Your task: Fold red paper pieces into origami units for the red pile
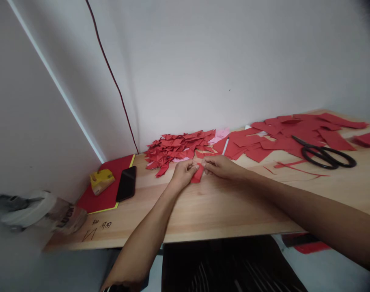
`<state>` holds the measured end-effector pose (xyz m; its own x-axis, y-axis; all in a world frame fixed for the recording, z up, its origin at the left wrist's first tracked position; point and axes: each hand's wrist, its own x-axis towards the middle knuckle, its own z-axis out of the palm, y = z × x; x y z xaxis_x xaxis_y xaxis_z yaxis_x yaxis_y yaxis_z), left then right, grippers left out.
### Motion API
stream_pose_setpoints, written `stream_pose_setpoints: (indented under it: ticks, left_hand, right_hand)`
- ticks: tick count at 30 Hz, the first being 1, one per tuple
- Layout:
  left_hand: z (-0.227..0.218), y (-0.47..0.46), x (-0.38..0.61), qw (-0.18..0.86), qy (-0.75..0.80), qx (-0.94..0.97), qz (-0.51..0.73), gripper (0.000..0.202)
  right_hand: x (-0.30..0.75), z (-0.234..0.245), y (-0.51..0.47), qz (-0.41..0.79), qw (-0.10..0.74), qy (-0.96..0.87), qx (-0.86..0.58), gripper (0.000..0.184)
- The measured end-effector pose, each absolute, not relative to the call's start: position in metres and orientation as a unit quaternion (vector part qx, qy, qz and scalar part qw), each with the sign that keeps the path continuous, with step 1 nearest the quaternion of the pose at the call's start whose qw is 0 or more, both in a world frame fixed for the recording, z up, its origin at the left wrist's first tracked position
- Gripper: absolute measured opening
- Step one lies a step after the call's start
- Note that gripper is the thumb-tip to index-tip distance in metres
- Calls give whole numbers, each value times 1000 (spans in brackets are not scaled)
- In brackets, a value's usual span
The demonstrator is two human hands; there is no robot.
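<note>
A small piece of red paper [197,175] is pinched between both hands just above the wooden table. My left hand [183,172] grips its left side with thumb and fingers closed. On the other side, my right hand [219,166] pinches the upper right edge. Fingers cover the top of the paper, so its folds are hard to make out. Right behind the hands lies a heap of folded red paper pieces [173,148]. A white pen [225,146] rests on red sheets beyond my right hand.
Flat red paper pieces [276,140] spread along the wall to the right, with black scissors [321,156] and thin red strips [303,168] near them. At left are a black phone [126,183], a yellow packet [102,181] on a red sheet [87,198], and a clear bottle [66,217].
</note>
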<state>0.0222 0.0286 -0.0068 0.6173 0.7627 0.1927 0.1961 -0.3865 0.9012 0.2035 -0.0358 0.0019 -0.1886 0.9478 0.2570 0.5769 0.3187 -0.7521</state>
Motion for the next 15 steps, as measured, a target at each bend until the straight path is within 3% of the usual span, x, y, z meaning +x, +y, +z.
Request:
stream_pose_setpoints:
  ticks: [15]
  left_hand:
    - [-7,25,22,500,304,762,279,37]
  right_hand:
    - [205,-7,-29,193,406,-739,-501,28]
